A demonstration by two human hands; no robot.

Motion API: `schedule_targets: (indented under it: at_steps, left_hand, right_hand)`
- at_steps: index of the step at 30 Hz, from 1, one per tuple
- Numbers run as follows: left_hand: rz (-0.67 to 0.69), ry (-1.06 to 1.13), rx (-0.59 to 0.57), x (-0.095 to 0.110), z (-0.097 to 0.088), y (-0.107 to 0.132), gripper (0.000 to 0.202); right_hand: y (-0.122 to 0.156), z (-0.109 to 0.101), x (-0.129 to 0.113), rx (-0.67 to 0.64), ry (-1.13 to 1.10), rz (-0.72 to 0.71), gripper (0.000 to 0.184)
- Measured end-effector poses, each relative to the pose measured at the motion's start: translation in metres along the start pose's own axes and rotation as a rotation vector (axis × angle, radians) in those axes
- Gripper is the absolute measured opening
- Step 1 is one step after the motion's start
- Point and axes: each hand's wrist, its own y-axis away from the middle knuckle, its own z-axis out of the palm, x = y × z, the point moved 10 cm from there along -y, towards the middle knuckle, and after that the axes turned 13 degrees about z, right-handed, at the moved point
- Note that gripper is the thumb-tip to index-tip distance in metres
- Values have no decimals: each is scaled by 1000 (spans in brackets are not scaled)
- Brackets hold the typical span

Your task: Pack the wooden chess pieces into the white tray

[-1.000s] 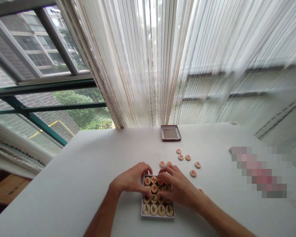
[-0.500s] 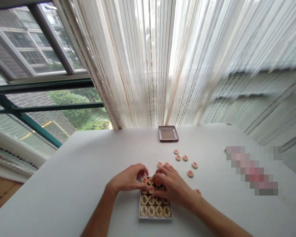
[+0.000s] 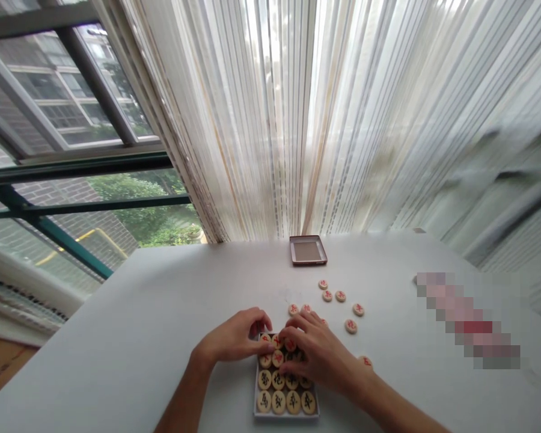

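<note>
A shallow white box (image 3: 286,415) on the table holds rows of round wooden Chinese chess pieces, black-marked in the near rows and red-marked in the far ones. My left hand (image 3: 237,335) grips the box's far left corner, fingers curled at the back edge and thumb over the red pieces. Curved over the right side of the box, my right hand (image 3: 313,349) has its fingertips at a red Chinese chess piece (image 3: 290,344) in the far row. The hand hides part of the pieces beneath it. Several loose red pieces (image 3: 351,326) lie beyond and to the right.
A brown-rimmed box lid (image 3: 308,250) lies near the white table's (image 3: 171,313) far edge. On the right is a blurred-out pinkish object (image 3: 469,325). Striped curtains (image 3: 270,120) hang behind the table, with a window (image 3: 72,90) at the left.
The view has tilted slightly, so everything sits a little lower. My left thumb has shifted slightly, uncovering more of a red piece in the second row. My right fingers have moved slightly.
</note>
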Motion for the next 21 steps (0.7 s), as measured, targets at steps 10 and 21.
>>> schedule_targets:
  at_steps: [10,21]
  left_hand:
    - [36,12,40,1,0,-4,24]
    - [131,-90,148,27,-7,-11,18]
  right_hand:
    - [0,1,-1,-2,-8,-7,35]
    - [1,-16,8,30,17,0,28]
